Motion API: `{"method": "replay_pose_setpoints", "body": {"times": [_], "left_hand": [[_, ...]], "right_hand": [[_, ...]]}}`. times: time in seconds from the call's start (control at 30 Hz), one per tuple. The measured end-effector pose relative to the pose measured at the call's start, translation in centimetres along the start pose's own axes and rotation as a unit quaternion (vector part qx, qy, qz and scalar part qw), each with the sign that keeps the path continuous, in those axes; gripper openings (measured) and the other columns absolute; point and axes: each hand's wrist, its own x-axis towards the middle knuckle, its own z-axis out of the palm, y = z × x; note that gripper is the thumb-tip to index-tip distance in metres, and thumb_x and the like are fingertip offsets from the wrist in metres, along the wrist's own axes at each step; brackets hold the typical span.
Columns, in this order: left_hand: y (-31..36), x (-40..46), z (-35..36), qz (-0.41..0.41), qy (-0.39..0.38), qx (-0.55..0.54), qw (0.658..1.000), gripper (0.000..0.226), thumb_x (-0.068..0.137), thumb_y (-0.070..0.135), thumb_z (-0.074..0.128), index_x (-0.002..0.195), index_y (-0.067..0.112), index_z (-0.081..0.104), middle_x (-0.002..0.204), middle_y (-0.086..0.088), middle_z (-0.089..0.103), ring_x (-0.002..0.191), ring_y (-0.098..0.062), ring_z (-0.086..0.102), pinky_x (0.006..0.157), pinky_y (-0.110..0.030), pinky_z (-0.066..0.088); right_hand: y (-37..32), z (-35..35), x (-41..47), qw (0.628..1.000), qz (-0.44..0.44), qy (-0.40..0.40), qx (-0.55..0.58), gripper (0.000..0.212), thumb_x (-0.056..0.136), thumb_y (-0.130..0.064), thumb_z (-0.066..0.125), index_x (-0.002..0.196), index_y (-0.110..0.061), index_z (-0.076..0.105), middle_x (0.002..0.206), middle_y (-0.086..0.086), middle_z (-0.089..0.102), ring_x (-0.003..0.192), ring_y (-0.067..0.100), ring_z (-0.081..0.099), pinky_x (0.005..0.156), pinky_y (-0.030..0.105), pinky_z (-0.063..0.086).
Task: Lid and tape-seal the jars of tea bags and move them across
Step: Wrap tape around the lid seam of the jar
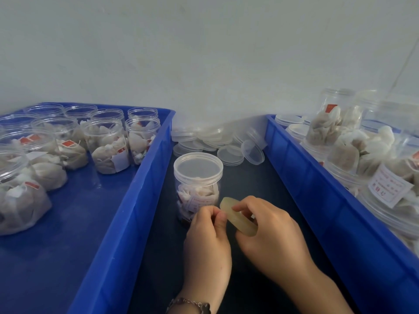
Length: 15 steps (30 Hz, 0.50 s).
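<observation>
Right hand (269,232) grips tape roll (238,219); left hand (207,232) pinches tape end beside lidded jar (197,177).

Two bright blue plastic trays (145,177) flank a dark navy tabletop (260,189). Clear plastic jars (106,146) show off-white and grey-brown tea bags with red tags. A translucent, yellowish roll of tape (238,217) contrasts with frosted clear round lids (230,155) and a pale grey-white wall (204,53).

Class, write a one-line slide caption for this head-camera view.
Both hands work a tape roll beside a lidded jar of tea bags, between two blue crates.
</observation>
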Motion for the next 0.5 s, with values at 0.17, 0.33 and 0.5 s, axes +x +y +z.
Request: {"method": "replay_pose_setpoints", "body": {"times": [0.17, 0.33, 0.5], "left_hand": [[0.54, 0.08, -0.17, -0.026, 0.021, -0.050, 0.998, 0.014, 0.093, 0.028, 0.052, 0.082, 0.036, 0.049, 0.087, 0.015, 0.061, 0.083, -0.010, 0.061, 0.074, -0.032, 0.051], [0.21, -0.41, -0.34, 0.050, 0.077, 0.011, 0.996, 0.009, 0.088, 0.032, 0.058, 0.085, 0.031, 0.066, 0.072, 0.019, 0.063, 0.071, -0.003, 0.063, 0.060, -0.020, 0.049], [0.30, -0.29, -0.14, -0.016, 0.036, -0.002, 0.999, 0.013, 0.094, 0.028, 0.051, 0.084, 0.035, 0.055, 0.079, 0.014, 0.065, 0.075, -0.005, 0.064, 0.068, -0.026, 0.051]], "right_hand": [[-0.06, -0.01, -0.05, 1.000, 0.004, 0.006, 0.008, 0.030, 0.079, -0.023, 0.063, 0.106, -0.035, 0.058, 0.091, -0.021, 0.054, 0.086, 0.003, 0.055, 0.070, 0.026, 0.049], [0.00, -0.12, -0.01, 1.000, 0.002, 0.002, 0.008, 0.032, 0.079, -0.024, 0.064, 0.106, -0.037, 0.056, 0.087, -0.023, 0.049, 0.082, 0.000, 0.053, 0.067, 0.023, 0.049], [-0.06, -0.03, -0.09, 1.000, -0.002, 0.001, 0.005, 0.031, 0.078, -0.024, 0.064, 0.106, -0.036, 0.057, 0.089, -0.023, 0.050, 0.084, 0.002, 0.055, 0.068, 0.024, 0.049]]}}
